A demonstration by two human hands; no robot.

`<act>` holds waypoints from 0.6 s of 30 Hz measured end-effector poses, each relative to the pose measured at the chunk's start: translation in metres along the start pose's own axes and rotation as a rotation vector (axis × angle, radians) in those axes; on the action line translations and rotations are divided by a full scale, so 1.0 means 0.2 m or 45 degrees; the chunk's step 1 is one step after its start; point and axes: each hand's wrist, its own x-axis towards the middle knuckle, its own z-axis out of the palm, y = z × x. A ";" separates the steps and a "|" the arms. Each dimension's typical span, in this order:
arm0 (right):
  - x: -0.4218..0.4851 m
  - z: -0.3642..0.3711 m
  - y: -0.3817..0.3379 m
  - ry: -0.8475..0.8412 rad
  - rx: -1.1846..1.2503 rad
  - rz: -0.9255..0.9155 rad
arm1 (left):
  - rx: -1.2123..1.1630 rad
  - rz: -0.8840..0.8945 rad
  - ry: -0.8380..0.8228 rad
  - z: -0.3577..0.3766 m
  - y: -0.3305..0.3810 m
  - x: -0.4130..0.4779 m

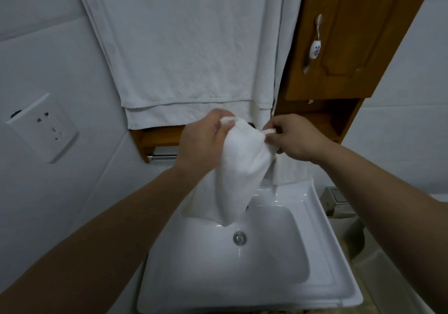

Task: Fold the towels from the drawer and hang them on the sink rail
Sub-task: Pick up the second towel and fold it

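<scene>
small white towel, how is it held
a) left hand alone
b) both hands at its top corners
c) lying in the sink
b: the left hand and the right hand each pinch a top corner of the small white towel, which hangs over the sink.

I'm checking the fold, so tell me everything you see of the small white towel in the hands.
The small white towel is soft-looking terry with a cream hem strip at its top corners. The left hand pinches one corner, the right hand the other. It hangs bunched, tapering downward above the sink, slightly blurred.
</scene>
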 end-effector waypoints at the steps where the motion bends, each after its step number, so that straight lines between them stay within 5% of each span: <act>1: 0.00 0.00 0.00 0.028 0.012 0.003 | 0.146 0.015 -0.144 0.05 -0.02 -0.04; 3: 0.00 0.01 0.00 0.007 -0.097 -0.029 | 0.441 0.033 -0.502 0.13 -0.09 -0.14; 5: -0.02 0.06 0.02 -0.100 -0.362 -0.093 | 0.544 0.092 -0.631 0.16 -0.11 -0.19; 8: -0.02 0.13 0.06 -0.177 -0.500 -0.118 | 0.380 0.060 -0.362 0.13 -0.02 -0.06; 12: 0.01 0.10 0.05 -0.003 -0.199 -0.023 | 0.240 -0.294 -0.105 0.04 -0.06 0.10; 14: 0.02 0.07 0.05 0.036 -0.148 -0.015 | 0.595 -0.044 -0.489 0.10 -0.12 -0.03; 16: 0.03 0.08 0.06 0.002 -0.192 -0.033 | 0.572 0.292 -0.783 0.16 -0.09 -0.19; 18: 0.03 0.11 0.08 -0.041 -0.284 -0.039 | 0.388 0.482 -0.660 0.19 -0.04 -0.19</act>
